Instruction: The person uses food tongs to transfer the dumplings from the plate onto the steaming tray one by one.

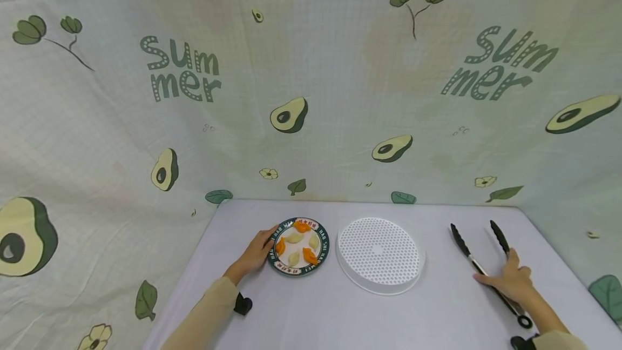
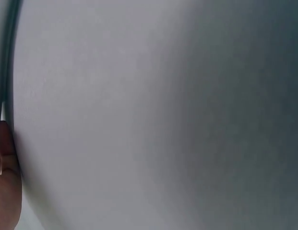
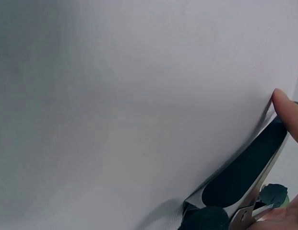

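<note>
Your right grip (image 1: 510,282) holds the tongs (image 1: 478,266), arms spread; your left grip (image 1: 256,253) holds the plate (image 1: 294,272). Between both grips sits a perforated tray (image 1: 379,284). You're likely readying the tongs; next calls for an even squeeze.

A pale cloth (image 1: 335,58) printed with avocados (image 1: 290,116), leaves (image 1: 146,300) and "summer" lettering (image 1: 182,69) hangs behind and beside a white table (image 1: 379,323), under soft light.
</note>
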`<action>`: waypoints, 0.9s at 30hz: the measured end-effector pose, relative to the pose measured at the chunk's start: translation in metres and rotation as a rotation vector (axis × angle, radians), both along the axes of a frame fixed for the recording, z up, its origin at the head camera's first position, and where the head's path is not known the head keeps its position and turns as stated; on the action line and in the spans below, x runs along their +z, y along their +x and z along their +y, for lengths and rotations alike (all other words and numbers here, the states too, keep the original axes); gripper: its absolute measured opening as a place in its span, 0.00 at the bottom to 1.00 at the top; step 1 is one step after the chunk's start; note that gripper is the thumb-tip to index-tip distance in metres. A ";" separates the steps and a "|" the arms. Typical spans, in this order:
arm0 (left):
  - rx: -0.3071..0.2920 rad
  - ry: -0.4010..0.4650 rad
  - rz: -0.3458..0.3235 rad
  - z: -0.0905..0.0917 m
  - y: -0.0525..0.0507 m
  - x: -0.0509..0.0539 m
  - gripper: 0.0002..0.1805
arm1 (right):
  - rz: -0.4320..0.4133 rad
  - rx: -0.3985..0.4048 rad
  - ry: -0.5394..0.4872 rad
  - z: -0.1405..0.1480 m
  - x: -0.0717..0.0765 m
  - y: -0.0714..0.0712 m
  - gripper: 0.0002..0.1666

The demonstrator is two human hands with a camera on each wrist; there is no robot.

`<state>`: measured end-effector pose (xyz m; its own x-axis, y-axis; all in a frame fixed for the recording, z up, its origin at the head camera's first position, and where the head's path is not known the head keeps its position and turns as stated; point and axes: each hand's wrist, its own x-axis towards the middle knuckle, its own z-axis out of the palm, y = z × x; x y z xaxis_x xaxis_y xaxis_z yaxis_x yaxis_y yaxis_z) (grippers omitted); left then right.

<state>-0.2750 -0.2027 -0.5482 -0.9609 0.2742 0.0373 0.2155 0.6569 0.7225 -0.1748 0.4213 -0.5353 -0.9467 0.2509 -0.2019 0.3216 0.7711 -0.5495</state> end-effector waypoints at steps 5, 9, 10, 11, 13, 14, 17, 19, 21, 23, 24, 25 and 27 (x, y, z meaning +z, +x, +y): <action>0.009 -0.028 0.014 0.000 -0.003 -0.001 0.26 | 0.078 0.049 0.031 0.005 -0.004 -0.004 0.79; 0.030 -0.032 0.007 -0.001 -0.004 -0.002 0.26 | 0.131 0.097 0.043 0.010 -0.009 -0.004 0.76; 0.031 -0.033 0.008 -0.001 -0.004 -0.003 0.26 | 0.137 0.104 0.041 0.011 -0.009 -0.004 0.75; 0.031 -0.032 0.010 -0.001 -0.004 -0.003 0.26 | 0.142 0.108 0.039 0.012 -0.009 -0.004 0.75; 0.030 -0.032 0.007 -0.001 -0.005 -0.004 0.26 | 0.153 0.118 0.037 0.013 -0.009 -0.003 0.74; 0.031 -0.032 0.004 -0.002 -0.005 -0.004 0.26 | 0.153 0.124 0.036 0.013 -0.009 -0.002 0.74; 0.038 -0.025 -0.006 -0.002 -0.005 -0.005 0.26 | 0.142 0.138 0.049 0.014 -0.005 -0.001 0.74; 0.041 -0.024 -0.019 -0.002 -0.005 -0.005 0.26 | 0.125 0.147 0.057 0.015 -0.002 0.000 0.74; 0.036 -0.029 -0.018 -0.003 -0.005 -0.006 0.26 | 0.116 0.157 0.076 0.014 0.003 0.001 0.74; 0.028 -0.032 -0.017 -0.003 -0.005 -0.005 0.26 | 0.111 0.171 0.085 0.012 0.008 0.001 0.73; 0.026 -0.035 -0.016 -0.003 -0.005 -0.005 0.26 | 0.110 0.183 0.086 0.010 0.010 0.002 0.72; 0.023 -0.036 -0.009 -0.003 -0.005 -0.005 0.26 | 0.114 0.196 0.090 0.009 0.013 0.002 0.71; 0.026 -0.035 -0.017 -0.002 -0.006 -0.005 0.26 | 0.114 0.218 0.093 0.004 0.021 0.004 0.70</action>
